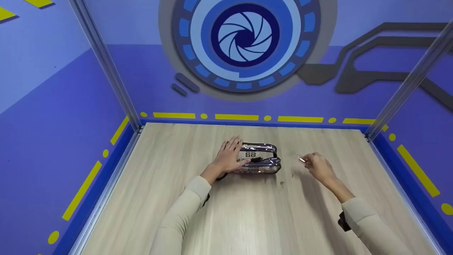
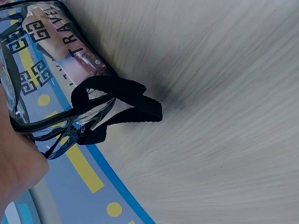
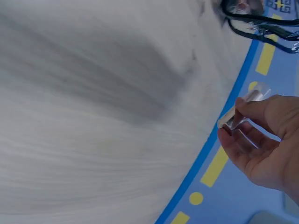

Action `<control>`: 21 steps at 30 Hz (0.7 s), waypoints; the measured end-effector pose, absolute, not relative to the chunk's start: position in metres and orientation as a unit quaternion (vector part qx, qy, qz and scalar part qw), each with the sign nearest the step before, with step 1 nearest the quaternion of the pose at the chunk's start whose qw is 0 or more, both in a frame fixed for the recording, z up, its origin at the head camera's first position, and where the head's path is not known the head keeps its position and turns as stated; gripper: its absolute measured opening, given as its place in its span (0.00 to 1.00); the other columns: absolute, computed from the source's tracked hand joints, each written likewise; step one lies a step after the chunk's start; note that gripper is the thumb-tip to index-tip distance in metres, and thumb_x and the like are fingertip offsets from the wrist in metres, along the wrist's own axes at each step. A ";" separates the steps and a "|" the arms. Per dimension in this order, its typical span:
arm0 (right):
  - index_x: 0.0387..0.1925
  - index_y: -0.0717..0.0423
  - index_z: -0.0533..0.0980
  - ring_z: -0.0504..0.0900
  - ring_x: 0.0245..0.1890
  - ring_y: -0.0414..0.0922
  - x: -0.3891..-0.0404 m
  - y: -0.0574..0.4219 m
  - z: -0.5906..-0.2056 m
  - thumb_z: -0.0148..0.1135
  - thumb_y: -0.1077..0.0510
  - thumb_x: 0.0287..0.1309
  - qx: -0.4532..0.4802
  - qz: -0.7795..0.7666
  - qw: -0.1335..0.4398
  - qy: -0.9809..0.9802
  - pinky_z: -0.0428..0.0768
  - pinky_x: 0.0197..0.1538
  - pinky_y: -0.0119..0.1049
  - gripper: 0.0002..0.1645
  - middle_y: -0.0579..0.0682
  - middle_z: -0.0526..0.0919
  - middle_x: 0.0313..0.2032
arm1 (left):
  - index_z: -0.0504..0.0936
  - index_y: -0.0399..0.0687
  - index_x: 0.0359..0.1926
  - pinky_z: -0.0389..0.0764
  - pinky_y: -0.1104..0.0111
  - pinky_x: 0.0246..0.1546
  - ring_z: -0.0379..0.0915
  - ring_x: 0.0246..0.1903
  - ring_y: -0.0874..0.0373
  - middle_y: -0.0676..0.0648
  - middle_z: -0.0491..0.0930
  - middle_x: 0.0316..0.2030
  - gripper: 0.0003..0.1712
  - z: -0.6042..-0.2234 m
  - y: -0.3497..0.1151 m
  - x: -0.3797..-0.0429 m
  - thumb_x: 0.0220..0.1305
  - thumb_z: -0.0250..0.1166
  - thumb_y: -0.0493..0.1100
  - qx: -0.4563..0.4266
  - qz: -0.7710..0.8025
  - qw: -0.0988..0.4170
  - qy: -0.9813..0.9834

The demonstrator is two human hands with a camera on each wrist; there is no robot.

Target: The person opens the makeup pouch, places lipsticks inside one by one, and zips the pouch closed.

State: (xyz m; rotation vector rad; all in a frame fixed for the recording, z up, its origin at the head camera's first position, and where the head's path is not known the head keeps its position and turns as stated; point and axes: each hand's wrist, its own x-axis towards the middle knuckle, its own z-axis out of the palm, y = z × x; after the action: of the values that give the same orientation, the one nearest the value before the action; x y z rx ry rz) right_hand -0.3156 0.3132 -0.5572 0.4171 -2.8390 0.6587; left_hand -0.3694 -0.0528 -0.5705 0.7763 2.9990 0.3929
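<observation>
A clear travel pouch [image 1: 260, 169] with black trim and dark printed logos lies on the table. Across its left end rests my left hand [image 1: 228, 156], fingers straight and thumb along the near side by the zip. Through the clear wall, the left wrist view shows a bottle with pink contents [image 2: 86, 63] inside; a black strap loop [image 2: 135, 93] sticks out at that end. To the right of the pouch, my right hand [image 1: 319, 168] pinches a small clear tube [image 3: 240, 109] between thumb and fingers, raised above the table. What the tube contains is hard to make out.
The wood-patterned table [image 1: 240, 219] is bounded by a blue back wall [image 1: 134, 81] and side walls with yellow markings. Metal posts [image 1: 106, 63] stand at the back corners. Small dark marks [image 1: 282, 183] show on the tabletop near the pouch.
</observation>
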 end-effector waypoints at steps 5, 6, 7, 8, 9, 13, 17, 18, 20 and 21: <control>0.43 0.70 0.84 0.87 0.38 0.60 -0.317 0.293 -0.546 0.71 0.73 0.55 0.141 0.244 0.148 -0.948 0.85 0.42 0.55 0.13 0.64 0.84 0.38 | 0.42 0.42 0.82 0.38 0.49 0.82 0.35 0.83 0.44 0.43 0.38 0.83 0.55 -0.569 -0.051 -0.367 0.72 0.47 0.73 0.259 0.137 0.011 0.956; 0.43 0.70 0.84 0.87 0.38 0.60 -0.318 0.288 -0.543 0.71 0.72 0.55 0.144 0.247 0.154 -0.946 0.86 0.42 0.55 0.13 0.64 0.84 0.39 | 0.43 0.41 0.82 0.39 0.48 0.82 0.35 0.82 0.44 0.42 0.39 0.83 0.55 -0.568 -0.052 -0.366 0.72 0.48 0.72 0.260 0.139 0.007 0.955; 0.44 0.70 0.84 0.88 0.38 0.60 -0.319 0.283 -0.540 0.71 0.72 0.55 0.148 0.251 0.159 -0.943 0.86 0.42 0.55 0.13 0.63 0.85 0.39 | 0.43 0.42 0.82 0.39 0.48 0.81 0.35 0.82 0.44 0.42 0.39 0.83 0.54 -0.568 -0.052 -0.366 0.72 0.48 0.71 0.259 0.139 0.005 0.956; 0.45 0.69 0.84 0.88 0.39 0.60 -0.320 0.278 -0.537 0.70 0.72 0.56 0.152 0.254 0.162 -0.941 0.86 0.43 0.55 0.13 0.63 0.85 0.40 | 0.43 0.41 0.82 0.39 0.48 0.81 0.36 0.82 0.43 0.42 0.39 0.83 0.54 -0.568 -0.053 -0.365 0.72 0.49 0.71 0.257 0.138 0.002 0.956; 0.47 0.68 0.84 0.88 0.40 0.60 -0.321 0.273 -0.534 0.69 0.71 0.58 0.155 0.258 0.164 -0.939 0.86 0.43 0.54 0.14 0.63 0.85 0.41 | 0.42 0.42 0.82 0.38 0.48 0.81 0.35 0.82 0.44 0.42 0.38 0.83 0.55 -0.568 -0.053 -0.365 0.72 0.48 0.71 0.255 0.136 0.004 0.957; 0.50 0.66 0.84 0.87 0.43 0.60 -0.326 0.252 -0.522 0.68 0.71 0.59 0.175 0.271 0.185 -0.928 0.86 0.44 0.54 0.16 0.64 0.84 0.44 | 0.42 0.41 0.82 0.38 0.48 0.81 0.35 0.82 0.43 0.41 0.38 0.83 0.55 -0.566 -0.055 -0.365 0.72 0.48 0.72 0.256 0.138 0.002 0.957; 0.47 0.66 0.85 0.86 0.40 0.59 -0.331 0.233 -0.515 0.68 0.73 0.56 0.209 0.278 0.212 -0.913 0.86 0.44 0.52 0.15 0.64 0.82 0.42 | 0.44 0.40 0.82 0.38 0.48 0.81 0.35 0.82 0.43 0.40 0.39 0.83 0.55 -0.566 -0.056 -0.367 0.72 0.47 0.73 0.263 0.139 0.001 0.955; 0.47 0.66 0.85 0.86 0.40 0.59 -0.332 0.228 -0.514 0.69 0.73 0.55 0.218 0.280 0.216 -0.910 0.86 0.44 0.52 0.16 0.64 0.83 0.41 | 0.44 0.40 0.82 0.39 0.48 0.81 0.35 0.82 0.43 0.40 0.39 0.83 0.55 -0.567 -0.056 -0.367 0.72 0.47 0.73 0.265 0.138 0.001 0.954; 0.46 0.68 0.84 0.86 0.38 0.58 -0.334 0.220 -0.514 0.69 0.75 0.54 0.236 0.289 0.218 -0.902 0.87 0.44 0.51 0.16 0.63 0.83 0.39 | 0.44 0.40 0.82 0.39 0.48 0.81 0.36 0.82 0.43 0.40 0.39 0.83 0.55 -0.568 -0.055 -0.368 0.72 0.46 0.73 0.265 0.134 0.001 0.955; 0.45 0.68 0.84 0.86 0.38 0.58 -0.335 0.217 -0.514 0.70 0.76 0.53 0.245 0.292 0.219 -0.898 0.87 0.44 0.50 0.15 0.63 0.84 0.38 | 0.43 0.40 0.82 0.39 0.48 0.81 0.35 0.82 0.43 0.40 0.39 0.83 0.55 -0.569 -0.055 -0.367 0.72 0.46 0.73 0.264 0.132 0.002 0.956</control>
State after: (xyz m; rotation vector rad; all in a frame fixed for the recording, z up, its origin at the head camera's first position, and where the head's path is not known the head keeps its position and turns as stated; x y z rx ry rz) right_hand -0.3352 0.2167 -0.5144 0.6776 -2.4865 0.8073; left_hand -0.3672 -0.0551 -0.5688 0.8283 2.9984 0.4128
